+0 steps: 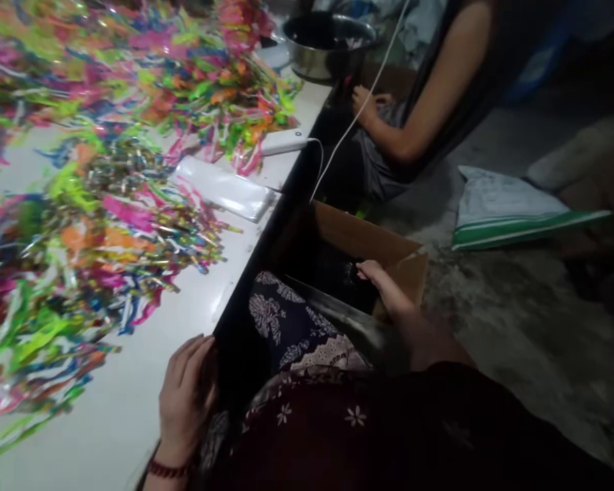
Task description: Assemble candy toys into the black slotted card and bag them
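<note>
My left hand [187, 392], with a dark red bracelet at the wrist, rests on the near edge of the white table [133, 382]. Its fingers lie loosely bent at the edge, with nothing visible in them. Down to the right, my right hand [371, 271] reaches into an open cardboard box [368, 228] beside my lap. Its fingers are closed at a dark thing whose kind I cannot make out in the shadow. Heaps of colourful shiny foil streamers [127, 225], some with metallic stick-like ends, spread over the table to the left of both hands.
A clear plastic packet [225, 187] and a white device [284, 142] with a cable [358, 109] lie near the table edge. Behind stands a metal basin [330, 51]. A co-worker's arm [445, 88] is beyond the box. A white and green sack [512, 208] lies on the floor.
</note>
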Demonstrator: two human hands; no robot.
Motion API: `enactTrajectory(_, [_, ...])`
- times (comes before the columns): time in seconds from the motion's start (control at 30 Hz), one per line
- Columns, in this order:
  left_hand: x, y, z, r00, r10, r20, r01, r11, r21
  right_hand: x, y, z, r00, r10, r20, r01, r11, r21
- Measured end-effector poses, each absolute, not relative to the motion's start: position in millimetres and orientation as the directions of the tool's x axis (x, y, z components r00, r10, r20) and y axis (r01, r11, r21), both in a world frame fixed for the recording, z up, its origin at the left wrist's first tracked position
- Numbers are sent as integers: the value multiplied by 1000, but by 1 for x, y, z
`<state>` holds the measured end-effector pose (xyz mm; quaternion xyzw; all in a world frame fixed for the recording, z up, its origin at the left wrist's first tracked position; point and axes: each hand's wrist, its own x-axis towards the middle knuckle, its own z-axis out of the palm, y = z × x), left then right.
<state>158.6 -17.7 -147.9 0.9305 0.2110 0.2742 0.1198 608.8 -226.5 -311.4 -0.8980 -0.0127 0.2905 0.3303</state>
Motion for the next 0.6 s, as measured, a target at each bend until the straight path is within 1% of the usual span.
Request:
enactTrajectory(0.07, [191, -6, -146, 778, 445, 443, 323, -889, 324, 604, -236, -341, 796, 180, -578, -207, -817, -539])
enactTrajectory(0.17, [230, 6, -150, 784, 473, 401, 351, -872, 340, 600, -242, -383, 737, 132, -662, -231, -873, -431])
enactTrajectory(0.33, [256, 9, -157, 772, 576, 268, 454, -796, 401, 595, -244, -440, 654, 95, -751, -176, -946, -273])
enactTrajectory(0.43, [257, 6, -152, 746, 632, 208, 522, -749, 407, 593, -239, -465, 614, 117, -781, -124, -963, -241])
enactTrajectory(0.53, [256, 5, -145, 746, 643, 174, 522, -727, 447, 599, -223, -484, 586, 132, -800, -105, -966, -236])
enactTrajectory(0.6, [256, 6, -141, 744, 652, 149, 523, -707, 476, 609, -206, -494, 587, 116, -801, -122, -966, -229])
